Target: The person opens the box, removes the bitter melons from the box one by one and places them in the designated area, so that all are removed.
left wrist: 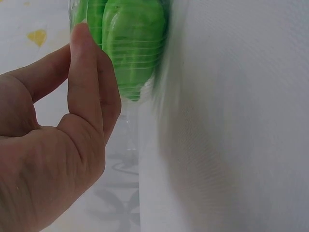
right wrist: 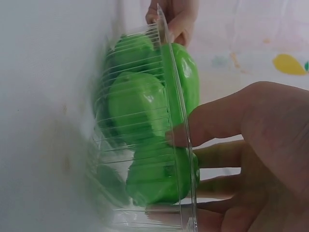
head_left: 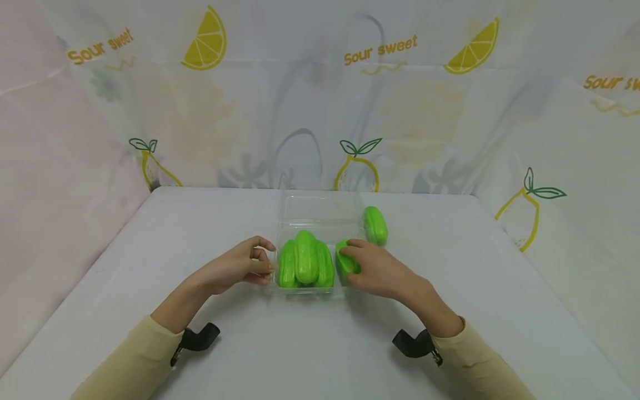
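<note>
A clear plastic box (head_left: 303, 290) with its lid (head_left: 322, 209) folded back holds several glossy green, cucumber-like vegetables (head_left: 306, 258), one lying on top of the others. My left hand (head_left: 245, 264) pinches the box's left rim between thumb and fingers; its thumb tip meets the plastic in the left wrist view. On the right side of the box, my right hand (head_left: 382, 270) grips another green vegetable (right wrist: 159, 176), which shows through the ribbed clear wall in the right wrist view. The palm side of that hand is hidden from the head view.
One more green vegetable (head_left: 376, 226) lies on the white table (head_left: 310, 344) to the right of the lid. Behind the table hangs a cloth (head_left: 310, 94) printed with lemons. Black wrist mounts (head_left: 200, 338) stick out from both sleeves.
</note>
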The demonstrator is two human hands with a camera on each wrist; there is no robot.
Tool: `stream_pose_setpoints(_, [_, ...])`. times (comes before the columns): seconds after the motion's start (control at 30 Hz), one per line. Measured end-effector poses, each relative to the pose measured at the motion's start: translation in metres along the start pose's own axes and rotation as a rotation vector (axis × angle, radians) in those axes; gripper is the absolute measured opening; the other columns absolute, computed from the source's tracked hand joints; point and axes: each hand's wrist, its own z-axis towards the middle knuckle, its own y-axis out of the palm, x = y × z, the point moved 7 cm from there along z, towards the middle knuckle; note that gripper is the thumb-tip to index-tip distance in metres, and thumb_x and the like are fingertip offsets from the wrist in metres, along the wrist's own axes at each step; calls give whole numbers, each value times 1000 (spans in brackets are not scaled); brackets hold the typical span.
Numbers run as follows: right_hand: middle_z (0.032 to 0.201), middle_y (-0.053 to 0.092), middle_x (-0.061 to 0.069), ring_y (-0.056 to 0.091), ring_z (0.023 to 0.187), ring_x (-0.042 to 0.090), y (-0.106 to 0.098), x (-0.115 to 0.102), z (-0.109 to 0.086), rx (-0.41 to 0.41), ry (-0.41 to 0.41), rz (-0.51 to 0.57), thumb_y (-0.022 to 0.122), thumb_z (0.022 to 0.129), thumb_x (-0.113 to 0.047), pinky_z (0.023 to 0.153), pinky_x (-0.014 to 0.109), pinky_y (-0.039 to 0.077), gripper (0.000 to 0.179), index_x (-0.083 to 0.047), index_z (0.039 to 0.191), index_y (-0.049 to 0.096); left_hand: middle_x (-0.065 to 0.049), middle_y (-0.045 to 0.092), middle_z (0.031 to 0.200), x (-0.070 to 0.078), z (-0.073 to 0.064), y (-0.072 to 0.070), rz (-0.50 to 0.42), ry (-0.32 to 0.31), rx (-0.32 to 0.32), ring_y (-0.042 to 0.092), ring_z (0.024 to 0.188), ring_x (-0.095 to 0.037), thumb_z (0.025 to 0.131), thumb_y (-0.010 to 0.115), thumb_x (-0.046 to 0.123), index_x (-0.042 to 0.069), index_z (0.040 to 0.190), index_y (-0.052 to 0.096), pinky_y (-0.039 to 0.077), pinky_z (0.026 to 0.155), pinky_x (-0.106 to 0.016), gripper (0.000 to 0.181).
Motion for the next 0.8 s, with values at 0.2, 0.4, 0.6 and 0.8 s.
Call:
stream_pose_setpoints(0.2, [146,52,17,55,131,32,-3,0,0,8,-12,21,62,86,-11,104,46,49,50,-5,135,59,-8,52,90,-1,1,-1,-9,1,-4,64,77,-18,95,66,14,-2,136,31,59,72,-26,56])
stream_pose_setpoints(0.4, [146,52,15,55,131,30,-8,0,-1,14,0,39,62,85,-10,103,44,50,51,-6,135,59,-8,52,90,-2,1,-1,-16,1,-6,64,78,-18,95,66,14,-3,136,31,59,72,-26,56])
stream_pose_setpoints(0.6, [149,49,16,52,134,34,-15,1,-4,23,6,38,60,84,-8,105,49,48,53,-7,137,58,-7,52,90,-2,1,-1,-24,4,-7,64,78,-18,95,65,13,-3,136,30,59,72,-26,56])
stream_pose_setpoints(0.8, [152,46,14,51,135,34,-21,3,-6,35,0,64,59,86,-8,101,46,50,53,-9,138,57,-7,53,89,-2,1,-1,-21,8,-9,64,77,-18,95,65,13,-3,136,30,59,72,-27,56])
